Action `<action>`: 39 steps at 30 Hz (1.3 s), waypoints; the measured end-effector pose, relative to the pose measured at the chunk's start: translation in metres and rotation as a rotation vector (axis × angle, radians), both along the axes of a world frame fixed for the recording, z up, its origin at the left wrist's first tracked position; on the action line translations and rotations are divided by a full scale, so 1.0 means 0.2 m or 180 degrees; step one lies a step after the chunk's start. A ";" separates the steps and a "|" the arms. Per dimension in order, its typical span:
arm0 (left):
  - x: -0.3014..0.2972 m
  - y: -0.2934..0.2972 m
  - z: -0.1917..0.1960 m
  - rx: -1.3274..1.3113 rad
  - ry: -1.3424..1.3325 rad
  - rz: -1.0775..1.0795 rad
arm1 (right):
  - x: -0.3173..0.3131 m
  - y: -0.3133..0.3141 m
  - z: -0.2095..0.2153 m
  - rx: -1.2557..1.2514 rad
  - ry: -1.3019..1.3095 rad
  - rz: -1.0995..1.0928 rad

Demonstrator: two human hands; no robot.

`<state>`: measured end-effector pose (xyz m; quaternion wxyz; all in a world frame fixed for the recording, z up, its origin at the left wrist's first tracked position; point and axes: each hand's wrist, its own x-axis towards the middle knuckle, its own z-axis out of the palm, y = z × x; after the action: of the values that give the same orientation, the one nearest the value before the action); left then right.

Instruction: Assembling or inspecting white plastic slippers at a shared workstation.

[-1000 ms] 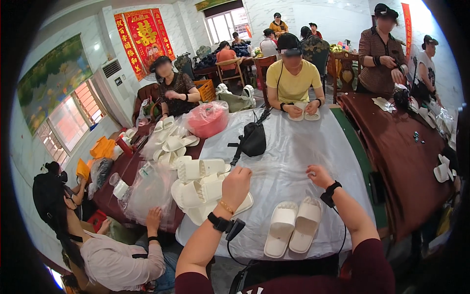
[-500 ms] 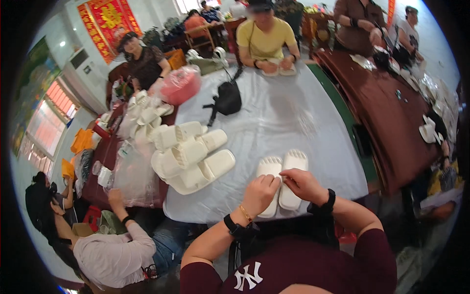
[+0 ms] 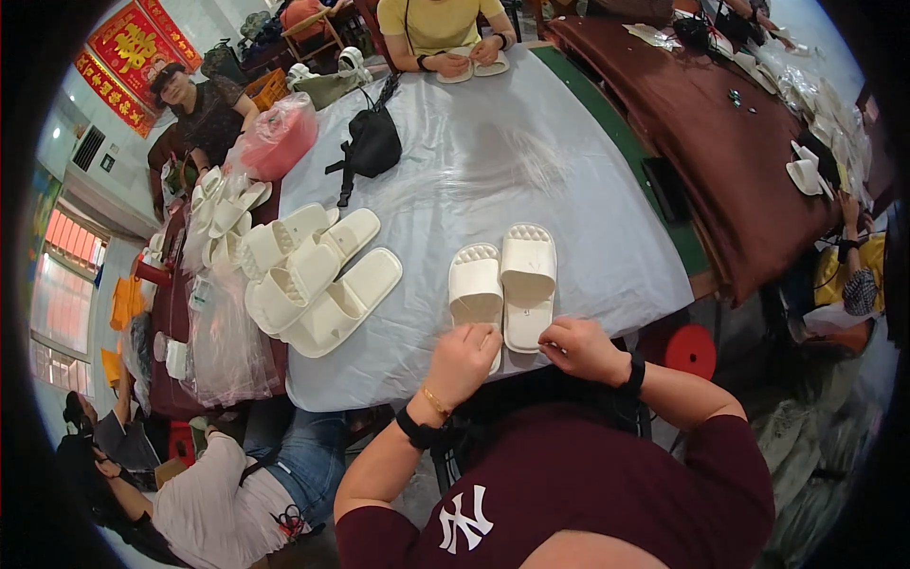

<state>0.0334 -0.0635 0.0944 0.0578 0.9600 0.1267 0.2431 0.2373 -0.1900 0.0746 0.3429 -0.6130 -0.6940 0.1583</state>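
Observation:
A pair of white slippers lies side by side at the table's near edge, toes pointing away from me. The left slipper [image 3: 476, 290] has its heel partly hidden behind my left hand [image 3: 464, 358], whose curled fingers are slightly blurred. Beside the heel of the right slipper [image 3: 528, 284] is my right hand [image 3: 580, 345], thumb and fingertips pinched together close to the sole's edge. Whatever either hand may hold is too small to make out. To the left, several more white slippers [image 3: 365, 284] lie in an overlapping pile.
Fine clear strands [image 3: 536, 163] lie on the pale plastic-covered table [image 3: 607, 256]. A black bag [image 3: 372, 142] and a pink plastic-wrapped bundle [image 3: 277, 133] are farther back. Across the table a person in a yellow shirt [image 3: 441, 24] handles white slippers. Another person [image 3: 223, 493] sits at left.
My hands have drawn back from the slippers' straps to their heel ends and moved apart. The strap of the right slipper is now uncovered. The whole view has shifted.

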 end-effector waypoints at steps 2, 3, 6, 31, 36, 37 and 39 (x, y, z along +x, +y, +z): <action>-0.03 -0.04 0.00 -0.0055 0.0041 -0.0158 | -0.02 -0.04 -0.02 -0.0121 0.0110 0.0127; -0.05 -0.07 -0.01 -0.0101 0.0063 -0.0307 | -0.03 -0.05 -0.03 -0.0131 0.0126 0.0115; -0.10 -0.12 -0.04 -0.0294 0.0208 -0.0664 | -0.03 -0.10 -0.04 -0.0235 0.0091 0.0250; 0.06 0.22 -0.21 -0.0228 0.0155 -0.0105 | 0.06 0.28 -0.19 0.0263 -0.0126 -0.0521; 0.02 0.24 -0.23 -0.0270 -0.0608 0.0357 | 0.13 0.22 -0.11 0.0225 0.0339 -0.0652; 0.01 0.27 -0.24 -0.0272 -0.0614 0.0345 | 0.16 0.21 -0.11 0.0182 0.0432 -0.0717; 0.01 0.34 -0.22 -0.1448 -0.0559 0.1353 | 0.23 0.23 -0.10 0.0227 0.0432 -0.1023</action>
<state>0.0351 0.0037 0.0505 0.2295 0.8498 0.3700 0.2971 0.2833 -0.1441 0.0550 0.4313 -0.6914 -0.5675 0.1178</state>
